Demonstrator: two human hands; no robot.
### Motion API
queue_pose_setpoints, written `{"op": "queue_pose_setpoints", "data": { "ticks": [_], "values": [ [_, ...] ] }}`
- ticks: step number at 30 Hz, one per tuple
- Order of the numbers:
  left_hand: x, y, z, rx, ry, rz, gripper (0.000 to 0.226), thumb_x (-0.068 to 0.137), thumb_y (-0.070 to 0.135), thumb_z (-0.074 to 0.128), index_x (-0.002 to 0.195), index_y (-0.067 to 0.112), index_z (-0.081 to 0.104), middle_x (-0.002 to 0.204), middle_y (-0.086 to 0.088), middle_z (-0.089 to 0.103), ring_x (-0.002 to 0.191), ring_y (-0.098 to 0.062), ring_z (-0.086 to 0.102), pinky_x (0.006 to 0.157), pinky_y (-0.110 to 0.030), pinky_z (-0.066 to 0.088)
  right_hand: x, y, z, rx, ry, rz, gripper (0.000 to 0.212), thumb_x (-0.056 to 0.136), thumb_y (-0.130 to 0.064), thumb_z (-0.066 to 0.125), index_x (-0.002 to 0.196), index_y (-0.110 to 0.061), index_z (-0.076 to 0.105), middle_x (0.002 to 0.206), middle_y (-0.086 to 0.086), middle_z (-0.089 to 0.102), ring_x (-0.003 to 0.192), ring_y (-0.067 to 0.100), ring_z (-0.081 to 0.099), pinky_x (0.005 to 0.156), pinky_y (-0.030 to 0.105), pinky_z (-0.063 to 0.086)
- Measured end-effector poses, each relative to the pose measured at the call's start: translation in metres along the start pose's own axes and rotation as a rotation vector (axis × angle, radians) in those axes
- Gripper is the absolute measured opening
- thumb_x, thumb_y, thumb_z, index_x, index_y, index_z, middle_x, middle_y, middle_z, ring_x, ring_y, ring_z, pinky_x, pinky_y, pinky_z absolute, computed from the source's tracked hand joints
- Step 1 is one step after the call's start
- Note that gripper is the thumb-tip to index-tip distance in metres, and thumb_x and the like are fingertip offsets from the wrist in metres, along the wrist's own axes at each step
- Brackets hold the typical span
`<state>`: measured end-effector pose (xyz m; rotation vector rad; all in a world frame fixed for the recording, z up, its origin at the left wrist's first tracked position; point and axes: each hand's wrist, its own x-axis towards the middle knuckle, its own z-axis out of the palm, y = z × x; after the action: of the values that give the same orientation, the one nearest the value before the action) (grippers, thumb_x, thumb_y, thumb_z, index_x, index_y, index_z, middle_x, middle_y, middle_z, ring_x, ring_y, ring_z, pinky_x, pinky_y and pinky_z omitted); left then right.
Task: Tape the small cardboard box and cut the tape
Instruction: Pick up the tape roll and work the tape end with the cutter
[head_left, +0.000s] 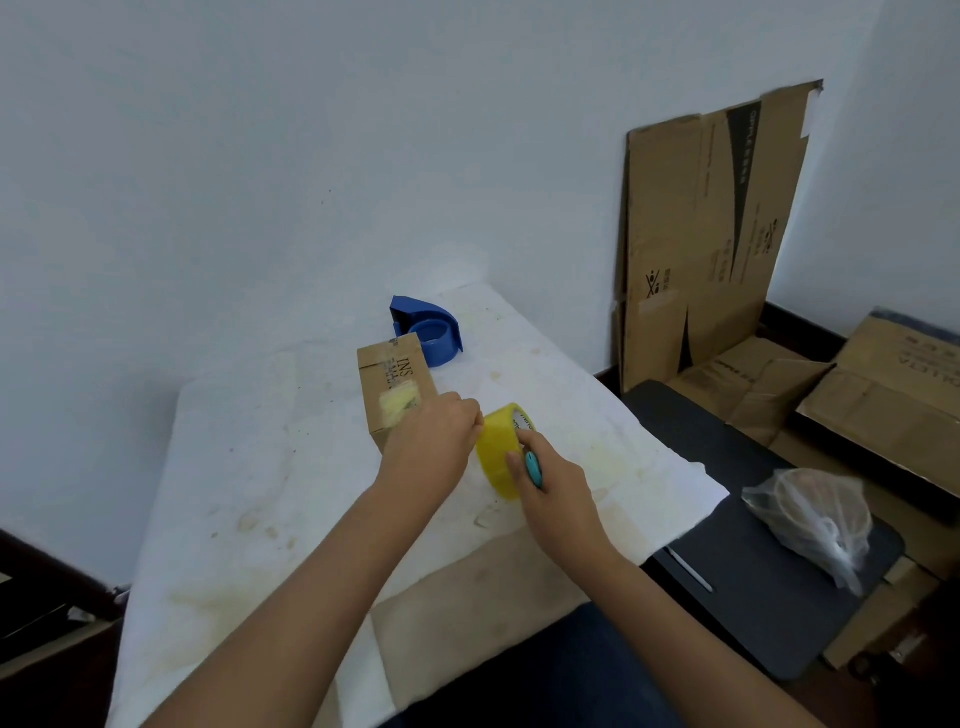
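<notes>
A small brown cardboard box (396, 384) lies on the white-covered table (249, 467), with a patch of yellowish tape on its top. Just right of it, a roll of yellow tape (500, 451) stands on edge. My right hand (550, 483) holds the roll from the near side and also grips a small teal-handled cutter (534, 469) against it. My left hand (434, 439) is in front of the box's near end, its fingertips pinching at the roll's upper left edge, where the tape end seems to be. The box's near end is hidden behind my left hand.
A blue tape dispenser (428, 330) sits behind the box near the wall. A black stool (753, 587) at the right carries a plastic-wrapped bundle (815, 519). Flattened cardboard sheets (711, 234) lean on the wall and lie on the floor at far right.
</notes>
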<state>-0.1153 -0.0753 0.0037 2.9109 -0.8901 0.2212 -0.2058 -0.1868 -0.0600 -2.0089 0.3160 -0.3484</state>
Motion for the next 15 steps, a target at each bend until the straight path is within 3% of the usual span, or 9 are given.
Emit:
{"op": "queue_pose_setpoints", "data": {
  "ticks": [6,10,15],
  "values": [
    [0.014,0.005,-0.013,0.32,-0.174,0.114,0.018,0.095,0.011,0.054,0.111,0.016,0.06,0.109,-0.007,0.062,0.096,-0.023,0.062,0.066,-0.03,0.044,-0.001,-0.002,-0.001,-0.002,0.002,-0.013,0.038,0.097,-0.038,0.043,0.131,-0.023,0.049,0.125,0.005,0.063,0.106,0.019,0.062,0.092,0.032,0.052],
    [0.011,0.01,-0.021,0.515,-0.201,0.221,0.019,0.093,0.006,0.055,0.111,0.012,0.058,0.109,-0.009,0.061,0.097,-0.026,0.064,0.063,-0.031,0.041,-0.001,-0.004,0.001,-0.033,0.006,-0.03,0.035,0.098,-0.037,0.043,0.13,-0.026,0.05,0.128,0.003,0.062,0.106,0.02,0.062,0.09,0.033,0.052],
    [0.011,0.012,-0.024,0.495,-0.152,0.241,0.013,0.095,0.01,0.05,0.106,0.014,0.056,0.105,-0.005,0.061,0.09,-0.024,0.063,0.06,-0.031,0.034,0.0,-0.003,0.003,-0.029,0.006,-0.013,0.037,0.098,-0.036,0.043,0.134,-0.027,0.047,0.132,0.003,0.059,0.11,0.02,0.061,0.091,0.028,0.05]
  ]
}}
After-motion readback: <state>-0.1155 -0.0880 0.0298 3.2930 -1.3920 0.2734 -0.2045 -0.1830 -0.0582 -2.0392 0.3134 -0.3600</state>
